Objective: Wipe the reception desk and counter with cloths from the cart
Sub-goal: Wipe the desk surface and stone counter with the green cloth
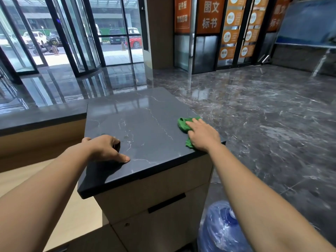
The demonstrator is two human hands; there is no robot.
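Two bare arms are seen lowest in the view, reaching forward from the bottom corners. Under the right arm, a big blue plastic water bottle (pixel 218 231) wrapped in clear film is stood on the floor. It is just beside a light brown wooden cabinet (pixel 163 186) with a long black handle (pixel 166 202). The cabinet is covered by a dark grey stone counter top (pixel 141 120) with thin white lines in it.

The left hand (pixel 104 148) is rested on the near left part of the counter top. Its fingers are curled under, its thumb is laid flat on the stone, and nothing is held in it. The right hand (pixel 203 135) is laid on a crumpled green cloth (pixel 182 124) by the right edge of the counter top. Its fingers are nearly straight and spread, so the cloth is pressed down, not gripped. Bits of cloth are seen past the fingertips and beside the palm.

To the left, a lower pale wooden desk (pixel 14 182) is seen, with a long dark ledge (pixel 40 119) above it.

Farther off, a shiny dark marble floor (pixel 263 115) is spread out. Farthest away, tall glass doors with black frames (pixel 72 42) and orange signs with white writing (pixel 211 15) are seen. A red car (pixel 135 41) is parked outside the glass.
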